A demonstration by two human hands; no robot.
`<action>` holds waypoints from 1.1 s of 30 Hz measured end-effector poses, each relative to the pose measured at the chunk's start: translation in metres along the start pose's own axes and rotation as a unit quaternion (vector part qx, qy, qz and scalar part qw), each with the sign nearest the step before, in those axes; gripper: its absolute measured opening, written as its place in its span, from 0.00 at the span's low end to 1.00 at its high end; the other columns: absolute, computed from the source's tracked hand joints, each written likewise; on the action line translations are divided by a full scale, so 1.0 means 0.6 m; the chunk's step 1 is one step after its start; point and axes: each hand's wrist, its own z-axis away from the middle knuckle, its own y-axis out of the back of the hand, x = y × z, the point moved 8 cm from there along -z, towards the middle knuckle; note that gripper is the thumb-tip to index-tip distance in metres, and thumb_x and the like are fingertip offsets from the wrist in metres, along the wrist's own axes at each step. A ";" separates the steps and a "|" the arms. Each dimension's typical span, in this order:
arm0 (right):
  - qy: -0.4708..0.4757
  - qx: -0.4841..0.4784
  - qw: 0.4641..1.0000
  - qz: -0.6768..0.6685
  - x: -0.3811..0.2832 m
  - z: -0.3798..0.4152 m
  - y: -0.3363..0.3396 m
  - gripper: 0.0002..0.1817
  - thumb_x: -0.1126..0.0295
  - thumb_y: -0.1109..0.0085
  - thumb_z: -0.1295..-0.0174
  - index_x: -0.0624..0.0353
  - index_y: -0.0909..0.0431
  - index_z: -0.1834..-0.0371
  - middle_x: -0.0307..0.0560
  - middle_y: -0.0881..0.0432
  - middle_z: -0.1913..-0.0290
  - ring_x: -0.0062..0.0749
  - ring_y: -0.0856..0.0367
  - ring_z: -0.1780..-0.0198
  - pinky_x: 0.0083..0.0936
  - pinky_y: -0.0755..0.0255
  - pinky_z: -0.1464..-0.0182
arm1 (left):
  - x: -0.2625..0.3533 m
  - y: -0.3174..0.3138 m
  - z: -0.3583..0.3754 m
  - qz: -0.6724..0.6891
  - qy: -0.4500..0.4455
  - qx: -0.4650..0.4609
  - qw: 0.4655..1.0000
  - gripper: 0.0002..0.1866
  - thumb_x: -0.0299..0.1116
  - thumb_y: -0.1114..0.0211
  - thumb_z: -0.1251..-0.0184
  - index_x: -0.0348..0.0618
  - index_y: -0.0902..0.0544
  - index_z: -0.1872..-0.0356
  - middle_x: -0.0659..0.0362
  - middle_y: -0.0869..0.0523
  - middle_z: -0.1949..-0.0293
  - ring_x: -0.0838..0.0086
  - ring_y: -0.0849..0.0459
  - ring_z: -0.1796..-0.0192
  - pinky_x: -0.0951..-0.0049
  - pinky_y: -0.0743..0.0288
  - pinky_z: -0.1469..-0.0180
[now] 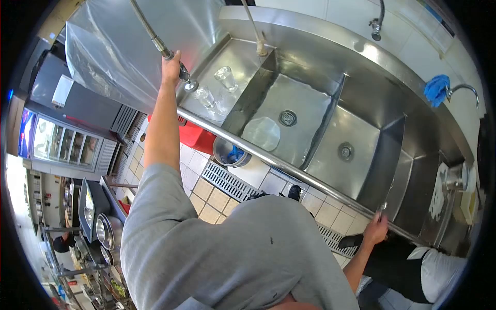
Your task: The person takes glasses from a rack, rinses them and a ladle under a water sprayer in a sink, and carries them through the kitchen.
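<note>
1. The left arm reaches straight out, nearly unbent at the elbow, toward the far left end of the stainless-steel sink.
2. The left hand is wrapped around the black-and-silver metal spray nozzle, its head over the left drainboard, near two clear glass vessels standing or lying there; I cannot tell which.
3. The right arm angles out low on the other side, its right hand at the rounded metal front rail, fingers curled. Something thin and shiny shows at the fingertips; whether it is grasped I cannot tell.
4. A pale, round, translucent disc is in the large left basin, near its drain.
</note>
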 end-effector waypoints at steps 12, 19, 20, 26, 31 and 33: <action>0.440 -0.248 0.834 -0.221 -0.903 -0.008 -0.156 0.13 0.58 0.43 0.31 0.46 0.15 0.50 0.52 0.13 0.52 0.55 0.16 0.49 0.46 0.23 0.51 | -0.032 0.020 0.013 0.018 0.034 -0.035 0.999 0.20 0.41 0.31 0.31 0.41 0.25 0.46 0.62 0.23 0.58 0.76 0.25 0.57 0.69 0.28 0.52; 0.524 -0.201 0.824 -0.078 -1.252 0.110 -0.264 0.13 0.72 0.47 0.38 0.57 0.13 0.57 0.55 0.12 0.53 0.52 0.14 0.48 0.45 0.20 0.47 | 0.019 0.013 0.022 0.007 0.033 -0.041 0.999 0.25 0.39 0.32 0.30 0.36 0.27 0.39 0.58 0.21 0.53 0.72 0.23 0.51 0.65 0.28 0.46; 0.521 -0.203 0.826 -0.073 -1.277 0.113 -0.277 0.13 0.72 0.47 0.38 0.57 0.13 0.57 0.55 0.12 0.53 0.52 0.14 0.48 0.45 0.20 0.47 | 0.012 0.013 0.016 0.023 0.045 -0.058 0.997 0.27 0.39 0.32 0.30 0.34 0.28 0.38 0.56 0.21 0.51 0.71 0.23 0.49 0.65 0.28 0.44; 0.527 -0.210 0.823 0.038 -1.346 0.145 -0.320 0.11 0.72 0.44 0.41 0.54 0.11 0.61 0.53 0.11 0.56 0.51 0.13 0.50 0.46 0.19 0.49 | -0.004 0.019 0.009 0.045 0.056 -0.107 0.992 0.31 0.41 0.30 0.31 0.32 0.29 0.35 0.55 0.21 0.46 0.70 0.24 0.44 0.66 0.30 0.40; 0.497 -0.240 0.832 0.055 -1.374 0.154 -0.343 0.12 0.73 0.42 0.39 0.58 0.12 0.56 0.55 0.12 0.51 0.52 0.14 0.46 0.43 0.19 0.45 | -0.003 0.010 0.002 0.046 0.057 -0.122 0.990 0.29 0.39 0.28 0.32 0.32 0.28 0.37 0.59 0.20 0.56 0.74 0.23 0.53 0.69 0.27 0.47; 0.497 -0.232 0.836 0.031 -1.384 0.145 -0.370 0.12 0.74 0.43 0.41 0.57 0.12 0.58 0.55 0.12 0.54 0.53 0.14 0.48 0.43 0.20 0.47 | -0.007 0.006 -0.004 0.060 0.033 -0.123 0.990 0.28 0.38 0.28 0.32 0.33 0.27 0.38 0.59 0.19 0.57 0.75 0.22 0.54 0.69 0.27 0.48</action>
